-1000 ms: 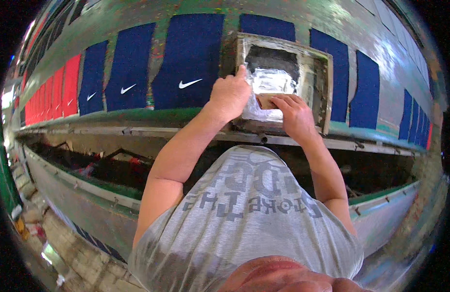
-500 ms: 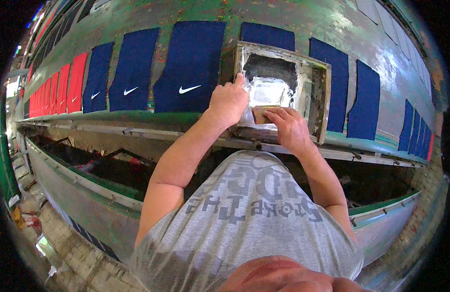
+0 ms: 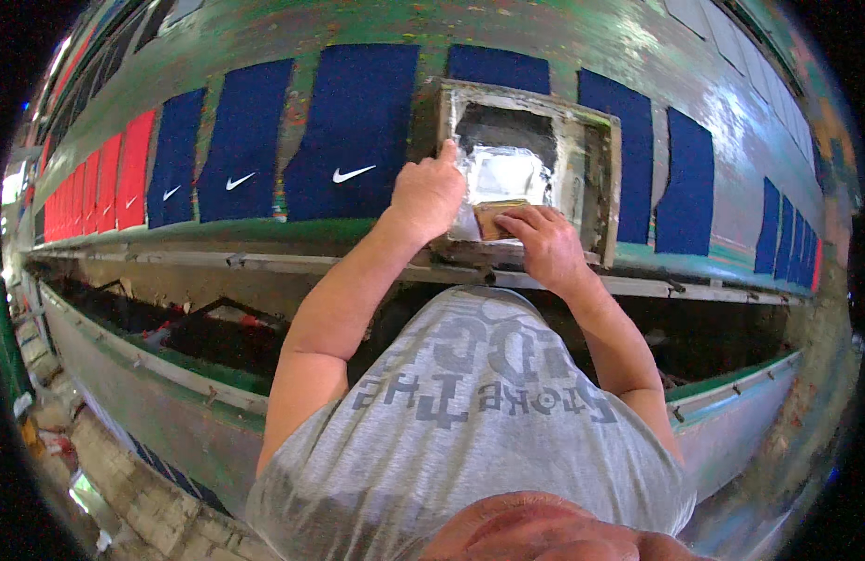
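Left of frame: red panels [image 3: 124,168], then navy panels [image 3: 357,131], already printed. Centre: left hand [image 3: 428,192] closed on the screen frame [image 3: 516,168] edge. Right hand [image 3: 543,245] grips the wooden squeegee [image 3: 498,217] at the frame's lower edge; navy blanks right [image 3: 685,182] look unprinted.

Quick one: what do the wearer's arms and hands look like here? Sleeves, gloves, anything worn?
Both arms are bare from the short sleeves of a heather-grey T-shirt with darker grey printing down to the fingers. The left hand and right hand wear no gloves. No watch, ring, band or bracelet shows on either wrist or hand. Both forearms rise from the lower edge.
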`<act>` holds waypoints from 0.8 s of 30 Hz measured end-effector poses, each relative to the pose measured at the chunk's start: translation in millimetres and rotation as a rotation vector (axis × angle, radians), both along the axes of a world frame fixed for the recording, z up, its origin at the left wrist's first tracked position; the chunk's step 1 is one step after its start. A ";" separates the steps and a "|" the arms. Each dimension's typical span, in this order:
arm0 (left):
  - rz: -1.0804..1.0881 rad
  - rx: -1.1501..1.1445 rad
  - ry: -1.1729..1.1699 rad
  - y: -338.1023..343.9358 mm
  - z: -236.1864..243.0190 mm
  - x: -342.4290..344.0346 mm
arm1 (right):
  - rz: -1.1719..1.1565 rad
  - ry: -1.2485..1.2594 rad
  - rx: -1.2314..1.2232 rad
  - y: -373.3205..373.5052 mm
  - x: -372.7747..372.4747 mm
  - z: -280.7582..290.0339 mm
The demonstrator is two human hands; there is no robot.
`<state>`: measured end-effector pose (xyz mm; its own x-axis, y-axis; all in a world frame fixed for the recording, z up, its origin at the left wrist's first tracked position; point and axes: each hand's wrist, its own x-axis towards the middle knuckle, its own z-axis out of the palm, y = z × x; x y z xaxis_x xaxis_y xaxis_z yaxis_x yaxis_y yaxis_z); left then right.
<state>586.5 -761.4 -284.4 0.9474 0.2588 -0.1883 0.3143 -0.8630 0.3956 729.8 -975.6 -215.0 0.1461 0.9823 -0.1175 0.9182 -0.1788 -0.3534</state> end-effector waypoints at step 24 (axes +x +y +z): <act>0.102 -0.123 0.090 -1.0 1.8 12.4 | -0.102 -0.006 -0.006 31.1 51.1 -11.3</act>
